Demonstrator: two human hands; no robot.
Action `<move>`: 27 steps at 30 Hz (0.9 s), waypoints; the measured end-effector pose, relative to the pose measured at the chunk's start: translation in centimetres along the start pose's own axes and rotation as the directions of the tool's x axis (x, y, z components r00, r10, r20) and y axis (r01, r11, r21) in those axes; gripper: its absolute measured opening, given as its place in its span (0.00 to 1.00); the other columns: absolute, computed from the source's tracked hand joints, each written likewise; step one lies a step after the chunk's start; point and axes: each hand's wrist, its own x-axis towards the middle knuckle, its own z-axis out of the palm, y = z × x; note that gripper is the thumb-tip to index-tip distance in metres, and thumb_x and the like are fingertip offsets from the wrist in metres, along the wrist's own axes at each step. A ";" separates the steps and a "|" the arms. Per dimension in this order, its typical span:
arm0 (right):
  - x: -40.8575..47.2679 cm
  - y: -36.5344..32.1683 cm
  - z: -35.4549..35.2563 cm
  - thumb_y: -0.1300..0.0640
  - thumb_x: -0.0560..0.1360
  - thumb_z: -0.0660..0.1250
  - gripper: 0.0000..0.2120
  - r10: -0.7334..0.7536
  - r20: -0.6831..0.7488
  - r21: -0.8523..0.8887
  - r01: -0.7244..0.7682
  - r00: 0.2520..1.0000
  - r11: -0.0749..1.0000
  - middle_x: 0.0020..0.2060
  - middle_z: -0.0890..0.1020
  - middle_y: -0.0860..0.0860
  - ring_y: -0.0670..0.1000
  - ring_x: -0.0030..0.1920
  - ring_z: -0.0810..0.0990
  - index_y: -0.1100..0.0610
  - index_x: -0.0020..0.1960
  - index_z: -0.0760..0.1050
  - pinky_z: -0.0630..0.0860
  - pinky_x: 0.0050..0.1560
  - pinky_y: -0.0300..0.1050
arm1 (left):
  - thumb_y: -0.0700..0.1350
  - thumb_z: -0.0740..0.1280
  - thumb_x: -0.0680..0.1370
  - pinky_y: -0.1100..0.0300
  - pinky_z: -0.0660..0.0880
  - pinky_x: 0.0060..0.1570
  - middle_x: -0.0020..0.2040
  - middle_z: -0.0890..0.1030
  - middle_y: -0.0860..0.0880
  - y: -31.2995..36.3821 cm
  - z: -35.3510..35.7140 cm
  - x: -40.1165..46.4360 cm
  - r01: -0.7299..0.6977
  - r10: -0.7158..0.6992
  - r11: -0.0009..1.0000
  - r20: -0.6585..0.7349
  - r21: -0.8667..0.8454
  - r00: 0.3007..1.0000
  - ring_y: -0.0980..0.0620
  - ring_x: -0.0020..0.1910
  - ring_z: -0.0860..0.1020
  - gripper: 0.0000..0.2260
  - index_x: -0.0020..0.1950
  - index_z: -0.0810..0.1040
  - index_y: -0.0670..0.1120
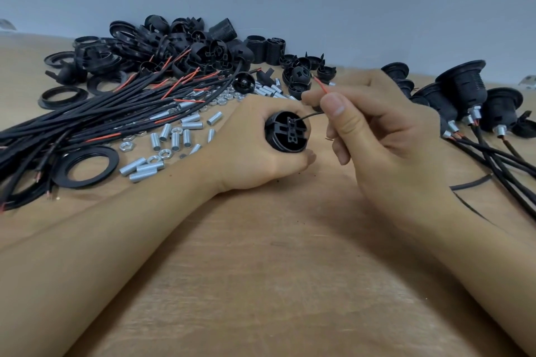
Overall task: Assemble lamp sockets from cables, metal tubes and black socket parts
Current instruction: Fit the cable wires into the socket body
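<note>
Left hand (255, 142) curled round black socket body (286, 132), open end facing up toward camera, terminal block visible inside. Right hand (374, 122) pinching red wire (321, 86) between thumb and forefinger; thin black wire (310, 116) running from that pinch into the terminal block. Hands close together, fingertips nearly touching above the socket. Both clamped, neither free.

Beyond left hand: pile of cables (95, 113), scattered metal tubes (174, 136) and nuts (126, 146), flat black rings (87, 166), heap of loose socket parts (179, 43). Beyond and outside right hand: finished sockets (464, 87) standing with cables trailing toward the wrist.

Risks, judged from this state:
- Black wire seated only shallowly, as far as can be told; any tug from right hand likely to pull it out.
- Red wire held bent; bare strands may fray or splay, then miss the terminal hole or bridge to the neighbouring contact.
- Socket gripped by the rim only; twisting force could rotate it in the palm and shift the terminal out of line.
- Trailing cable near right wrist may snag and drag finished sockets.

Whether any terminal screw is tightened: cannot tell.
</note>
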 end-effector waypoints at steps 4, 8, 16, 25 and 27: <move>0.2 0.1 -0.3 0.64 0.78 0.67 0.14 -0.037 -0.028 0.000 0.037 0.999 0.999 0.40 0.76 0.51 0.52 0.36 0.77 0.54 0.61 0.77 0.75 0.33 0.46 | 0.38 0.74 0.67 0.65 0.68 0.35 0.30 0.72 0.55 -0.2 0.0 0.0 -0.014 0.014 1.000 0.021 -0.008 1.000 0.59 0.30 0.71 0.12 0.34 0.72 0.50; 0.3 0.0 -1.0 0.65 0.78 0.67 0.08 -0.174 0.024 -0.135 0.175 0.985 0.975 0.40 0.77 0.54 0.54 0.36 0.79 0.54 0.54 0.79 0.76 0.32 0.48 | 0.38 0.74 0.67 0.64 0.68 0.35 0.30 0.71 0.55 -0.2 0.0 0.0 -0.018 0.018 0.999 0.020 -0.028 1.000 0.59 0.30 0.70 0.13 0.34 0.72 0.50; 0.8 -0.1 -1.6 0.64 0.78 0.67 0.04 -0.207 0.270 -0.295 0.285 0.940 0.912 0.47 0.76 0.53 0.52 0.43 0.76 0.61 0.50 0.82 0.71 0.38 0.37 | 0.38 0.73 0.67 0.62 0.65 0.33 0.29 0.70 0.55 -0.2 -0.2 0.1 -0.020 0.020 0.999 0.017 -0.028 1.000 0.57 0.29 0.68 0.15 0.34 0.71 0.54; 0.5 -0.6 -1.8 0.69 0.75 0.68 0.02 -0.082 0.380 -0.255 0.190 0.921 0.948 0.52 0.75 0.54 0.49 0.50 0.75 0.64 0.44 0.76 0.65 0.44 0.26 | 0.37 0.72 0.67 0.71 0.67 0.34 0.28 0.73 0.59 -0.3 0.1 -0.1 -0.038 0.039 0.999 0.034 -0.026 0.999 0.62 0.29 0.72 0.12 0.35 0.74 0.53; 0.5 -0.7 -1.6 0.70 0.74 0.67 0.02 -0.086 0.380 -0.257 0.194 0.921 0.947 0.51 0.75 0.55 0.50 0.48 0.74 0.65 0.43 0.76 0.64 0.42 0.26 | 0.38 0.73 0.67 0.70 0.66 0.33 0.28 0.72 0.59 -0.4 0.1 -0.1 -0.038 0.038 0.999 0.030 -0.014 0.999 0.62 0.29 0.71 0.12 0.34 0.73 0.53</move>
